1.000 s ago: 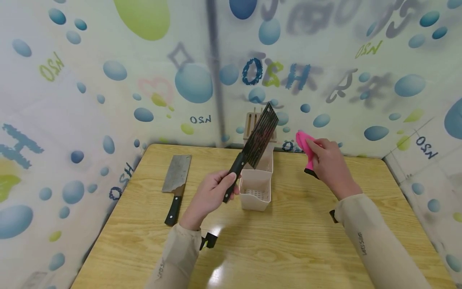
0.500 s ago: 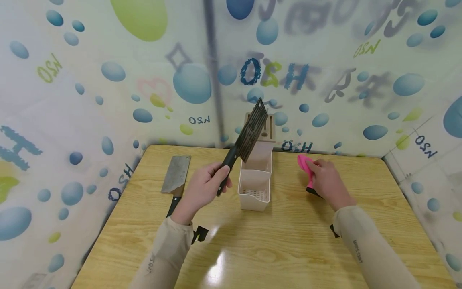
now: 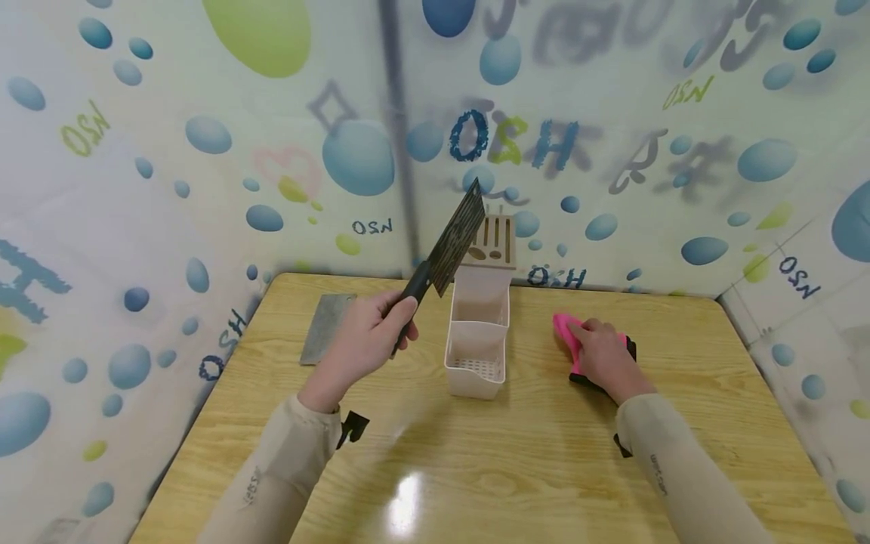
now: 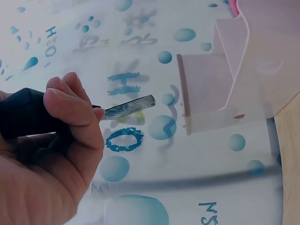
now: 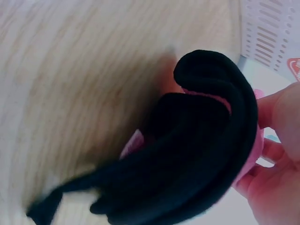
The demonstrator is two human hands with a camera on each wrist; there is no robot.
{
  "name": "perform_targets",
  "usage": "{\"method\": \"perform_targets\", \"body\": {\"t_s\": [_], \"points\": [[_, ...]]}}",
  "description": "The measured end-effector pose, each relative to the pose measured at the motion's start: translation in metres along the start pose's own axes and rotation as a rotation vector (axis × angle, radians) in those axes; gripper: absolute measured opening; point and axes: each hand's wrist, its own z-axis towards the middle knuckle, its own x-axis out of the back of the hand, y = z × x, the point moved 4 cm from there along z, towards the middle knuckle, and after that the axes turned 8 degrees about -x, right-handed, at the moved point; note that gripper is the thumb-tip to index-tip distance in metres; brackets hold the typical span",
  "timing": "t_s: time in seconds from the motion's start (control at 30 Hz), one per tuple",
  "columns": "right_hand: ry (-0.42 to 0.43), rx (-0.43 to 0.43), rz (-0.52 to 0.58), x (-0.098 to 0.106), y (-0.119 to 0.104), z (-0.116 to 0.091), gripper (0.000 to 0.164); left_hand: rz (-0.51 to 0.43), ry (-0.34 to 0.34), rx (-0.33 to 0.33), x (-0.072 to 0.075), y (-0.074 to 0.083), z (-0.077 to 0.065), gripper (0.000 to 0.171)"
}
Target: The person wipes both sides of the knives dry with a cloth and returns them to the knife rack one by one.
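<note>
In the head view my left hand (image 3: 360, 336) grips the black handle of a cleaver (image 3: 458, 240) with a dark, streaked blade. The blade points up and away, just left of the tall pale holder (image 3: 481, 301). The left wrist view has fingers curled round the cleaver's handle (image 4: 28, 115), with only part of the blade showing. My right hand (image 3: 605, 359) pinches a folded pink cloth (image 3: 567, 332) with black edging, low over the table right of the holder. Up close, the cloth's thick black edge (image 5: 211, 136) covers much of the right wrist view.
A second cleaver (image 3: 322, 332), with a grey blade, lies on the wooden table (image 3: 503, 468) at left; my left arm hides its handle. The holder has two open compartments and a slotted brown top (image 3: 499, 242). A patterned curtain (image 3: 306, 136) surrounds the table's back and sides.
My left hand has moved left and slightly down with the cleaver, uncovering the holder's slotted top. My right hand has lowered the pink cloth toward the table, and more black edging shows.
</note>
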Motion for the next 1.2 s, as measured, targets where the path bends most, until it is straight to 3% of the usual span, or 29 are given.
{"method": "perform_targets", "body": {"t_s": [0.37,0.53,0.63,0.93,1.03,1.2], "points": [[-0.035,0.030,-0.028,0.000,-0.012,0.010,0.037,0.099,-0.013,0.095,0.010,0.012,0.004,0.038],[0.000,0.104,0.060,0.012,-0.031,0.013,0.033,0.165,-0.057,0.109,0.013,0.022,0.010,0.039],[-0.024,0.112,0.163,0.019,-0.046,0.014,0.034,0.198,-0.076,0.115,0.014,0.028,0.014,0.039],[-0.138,0.006,0.398,0.026,-0.082,0.030,0.050,0.307,-0.120,0.172,0.020,0.046,0.025,0.041],[-0.167,-0.029,0.413,0.025,-0.088,0.036,0.052,0.359,-0.142,0.160,0.022,0.053,0.029,0.042],[-0.100,-0.007,0.364,0.021,-0.101,0.046,0.038,0.425,-0.187,0.146,0.025,0.061,0.035,0.045]]}}
